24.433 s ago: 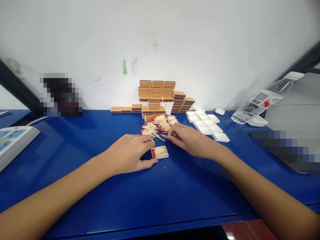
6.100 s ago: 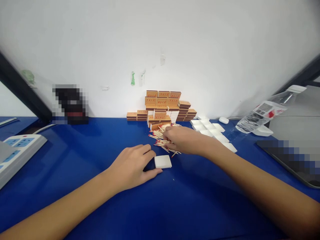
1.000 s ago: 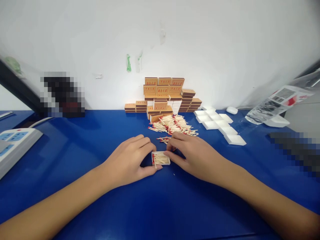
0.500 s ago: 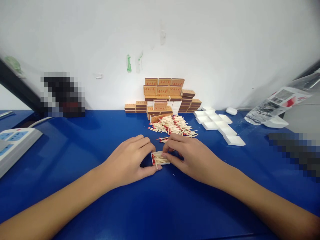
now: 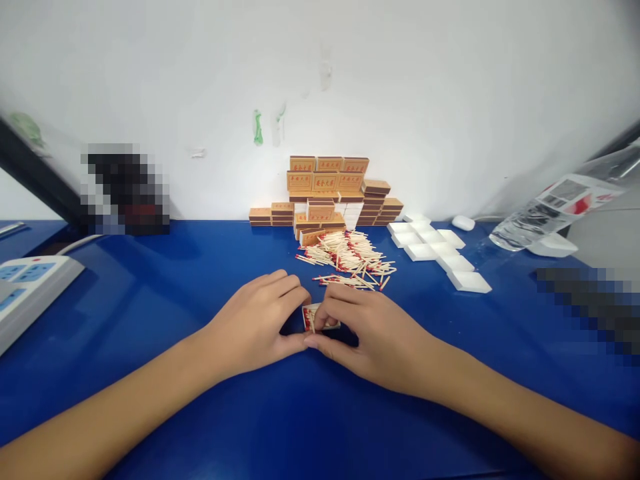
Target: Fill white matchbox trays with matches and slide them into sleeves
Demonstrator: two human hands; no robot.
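Near the middle of the blue table lies a small white matchbox tray (image 5: 334,325) filled with red-headed matches (image 5: 307,319). My left hand (image 5: 265,317) is closed about the tray's left end, thumb along its front side. Over the tray comes my right hand (image 5: 373,330), its curled index finger among the matches and its thumb at the front edge, close to my left thumb. Between these fingertips is a match (image 5: 313,323) that leans across the others. My right fingers hide part of the tray. Just beyond, a loose heap of matches (image 5: 350,252) spreads out.
Brown matchboxes (image 5: 325,181) are stacked against the wall behind the heap. To the right are several empty white trays (image 5: 423,250), a white earbud case (image 5: 463,222) and a tilted plastic bottle (image 5: 545,203). A power strip (image 5: 37,287) sits at the left.
My right hand has shifted left and nearer, from the tray's right part to the match leaning over its front edge. More loose matches behind it show. My left hand has stayed in place.
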